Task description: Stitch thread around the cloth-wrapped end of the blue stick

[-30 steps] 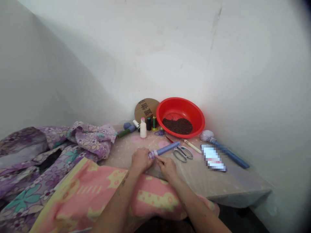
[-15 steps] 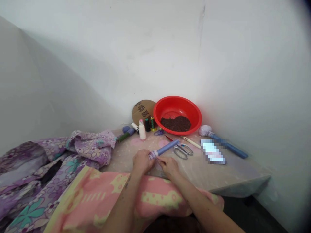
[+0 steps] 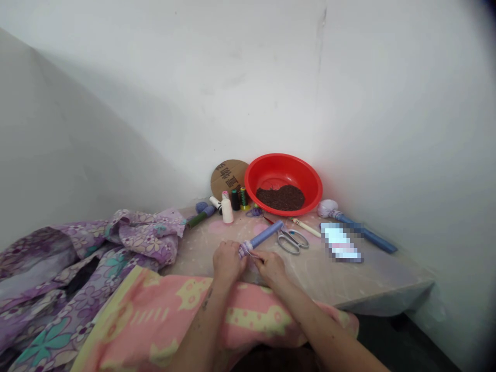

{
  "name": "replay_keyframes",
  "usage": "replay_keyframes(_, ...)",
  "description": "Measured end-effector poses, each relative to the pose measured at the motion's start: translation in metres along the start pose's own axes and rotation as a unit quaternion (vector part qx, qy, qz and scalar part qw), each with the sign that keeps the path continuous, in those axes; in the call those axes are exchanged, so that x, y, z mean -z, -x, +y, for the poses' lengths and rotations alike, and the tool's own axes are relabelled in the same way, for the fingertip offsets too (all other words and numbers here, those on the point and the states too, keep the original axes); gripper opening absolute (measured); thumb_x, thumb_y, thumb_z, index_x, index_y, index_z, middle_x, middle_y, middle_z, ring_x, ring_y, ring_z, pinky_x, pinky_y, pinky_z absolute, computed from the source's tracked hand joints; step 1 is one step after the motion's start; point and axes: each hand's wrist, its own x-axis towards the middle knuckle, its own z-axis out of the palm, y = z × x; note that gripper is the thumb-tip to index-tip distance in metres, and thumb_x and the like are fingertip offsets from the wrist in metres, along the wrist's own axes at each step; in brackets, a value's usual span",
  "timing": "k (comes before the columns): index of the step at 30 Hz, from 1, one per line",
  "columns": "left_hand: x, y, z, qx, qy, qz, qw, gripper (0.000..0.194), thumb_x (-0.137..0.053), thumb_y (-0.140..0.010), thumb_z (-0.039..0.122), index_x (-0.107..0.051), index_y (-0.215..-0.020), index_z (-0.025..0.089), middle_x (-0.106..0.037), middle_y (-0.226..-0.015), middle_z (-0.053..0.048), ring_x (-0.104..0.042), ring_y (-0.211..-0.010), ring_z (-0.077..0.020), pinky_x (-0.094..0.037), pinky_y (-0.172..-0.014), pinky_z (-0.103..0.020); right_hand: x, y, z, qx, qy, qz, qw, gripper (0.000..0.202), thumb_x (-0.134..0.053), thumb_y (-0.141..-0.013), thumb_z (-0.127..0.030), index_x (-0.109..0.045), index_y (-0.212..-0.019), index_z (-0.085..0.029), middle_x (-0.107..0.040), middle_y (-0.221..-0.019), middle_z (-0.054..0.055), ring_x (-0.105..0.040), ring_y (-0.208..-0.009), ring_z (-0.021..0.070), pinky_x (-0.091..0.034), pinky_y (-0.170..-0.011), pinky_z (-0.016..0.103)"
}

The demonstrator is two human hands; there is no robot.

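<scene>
My left hand (image 3: 228, 260) is closed around the near, cloth-gathered end of a blue-wrapped stick (image 3: 266, 234). Whatever lies under its palm is hidden. The stick slants away to the right, with bunched lilac cloth (image 3: 245, 248) bound round it just beyond my fingers. At the edge of that cloth my right hand (image 3: 270, 266) is pinched shut, and a thin pale sliver shows at its fingertips, too small to name. Grey-handled scissors (image 3: 289, 243) lie close to the stick's far end.
Behind stands a red basin (image 3: 315, 188) holding dark grains, beside several thread spools (image 3: 227, 212) and a cardboard disc (image 3: 225, 175). To the right lie a blurred-out phone (image 3: 341, 243) and another blue stick with a round cloth head (image 3: 328, 208). Floral fabric (image 3: 147, 235) covers the left.
The far end of the stick has shifted slightly left. Both hands keep their grip in nearly the same place, and more of the bound cloth shows by my left fingers.
</scene>
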Motion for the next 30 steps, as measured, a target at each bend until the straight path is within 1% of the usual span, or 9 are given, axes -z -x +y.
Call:
replay_keyframes(3, -0.0011, 0.0025, 0.0012, -0.006, 0.0, 0.007, 1.0, 0.025, -0.05, -0.07, 0.036, -0.056, -0.088, 0.02, -0.055, -0.088, -0.005, -0.046, -0.088, -0.0194, -0.035, -0.071, -0.028, -0.0009, -0.0004, 0.0008, 0.0, -0.006, 0.002, 1.0, 0.03, -0.043, -0.076, -0.022, -0.062, -0.099, -0.027, -0.065, -0.096, 0.002, -0.059, -0.087, 0.0178, -0.043, -0.074, 0.026)
replay_keyframes(6, 0.0002, 0.0038, 0.0028, 0.004, -0.003, 0.0, 1.0, 0.026, -0.049, -0.071, 0.037, -0.056, -0.09, 0.02, -0.054, -0.089, -0.005, -0.045, -0.089, -0.019, -0.034, -0.072, -0.028, -0.0014, -0.0006, 0.0007, -0.006, -0.004, 0.001, 1.0, 0.029, -0.043, -0.076, -0.022, -0.061, -0.099, -0.027, -0.065, -0.094, 0.002, -0.059, -0.085, 0.017, -0.042, -0.072, 0.025)
replay_keyframes(15, 0.0016, 0.0037, 0.0037, 0.01, -0.003, -0.004, 1.0, 0.029, -0.05, -0.071, 0.04, -0.056, -0.09, 0.02, -0.054, -0.09, -0.005, -0.045, -0.089, -0.0184, -0.034, -0.073, -0.028, -0.0021, -0.0011, -0.0029, -0.013, 0.015, -0.013, 1.0, 0.022, -0.043, -0.077, -0.024, -0.062, -0.089, -0.022, -0.066, -0.082, 0.003, -0.059, -0.076, 0.0168, -0.037, -0.064, 0.023)
replay_keyframes(23, -0.0053, 0.0028, 0.0001, -0.011, -0.01, 0.027, 1.0, 0.027, -0.051, -0.069, 0.038, -0.057, -0.087, 0.019, -0.054, -0.086, -0.005, -0.045, -0.086, -0.019, -0.034, -0.07, -0.028, -0.0062, -0.005, -0.003, -0.03, -0.012, -0.017, 0.999, 0.02, -0.044, -0.077, -0.025, -0.062, -0.084, -0.021, -0.065, -0.078, 0.002, -0.057, -0.071, 0.0146, -0.034, -0.06, 0.022)
replay_keyframes(30, -0.0053, 0.0015, 0.0007, -0.01, -0.007, 0.017, 1.0, 0.026, -0.051, -0.069, 0.038, -0.056, -0.087, 0.019, -0.054, -0.087, -0.005, -0.045, -0.087, -0.0188, -0.034, -0.072, -0.028, -0.0099, -0.0047, 0.0011, -0.024, -0.049, -0.012, 0.998, 0.019, -0.043, -0.077, -0.025, -0.061, -0.083, -0.02, -0.064, -0.075, 0.002, -0.055, -0.068, 0.0139, -0.033, -0.058, 0.021)
